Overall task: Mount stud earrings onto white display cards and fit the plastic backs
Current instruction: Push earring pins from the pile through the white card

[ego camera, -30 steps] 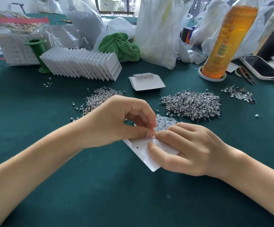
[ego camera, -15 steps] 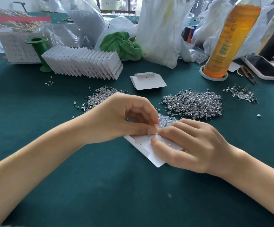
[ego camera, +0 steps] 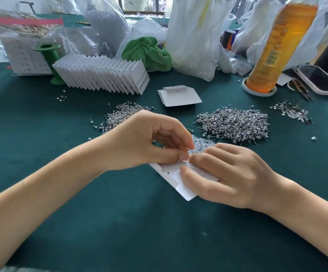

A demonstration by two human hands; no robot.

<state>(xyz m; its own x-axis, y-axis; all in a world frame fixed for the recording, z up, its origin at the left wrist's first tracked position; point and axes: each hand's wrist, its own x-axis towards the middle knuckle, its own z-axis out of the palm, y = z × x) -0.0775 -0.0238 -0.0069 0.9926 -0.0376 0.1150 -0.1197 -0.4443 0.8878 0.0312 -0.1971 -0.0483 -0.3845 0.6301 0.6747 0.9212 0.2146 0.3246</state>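
Looks like a small jewelry-packing workshop, piecework kind of setup. The desk (ego camera: 41, 118) is covered in dark green felt, with loose heaps of stud earrings (ego camera: 233, 126) dumped straight onto it and a fanned row of filled white display cards (ego camera: 104, 75) lined up at the back. Bulging plastic bags (ego camera: 192, 36) of stock crowd the far edge, next to a green spool (ego camera: 50, 55), small snips (ego camera: 302, 91), a phone (ego camera: 319, 79) and someone's orange drink bottle (ego camera: 276, 50).

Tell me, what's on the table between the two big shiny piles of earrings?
In the head view, a loose white display card lies toward the back of the gap between the left earring pile and the right earring pile. Nearer, the left hand covers part of the gap.
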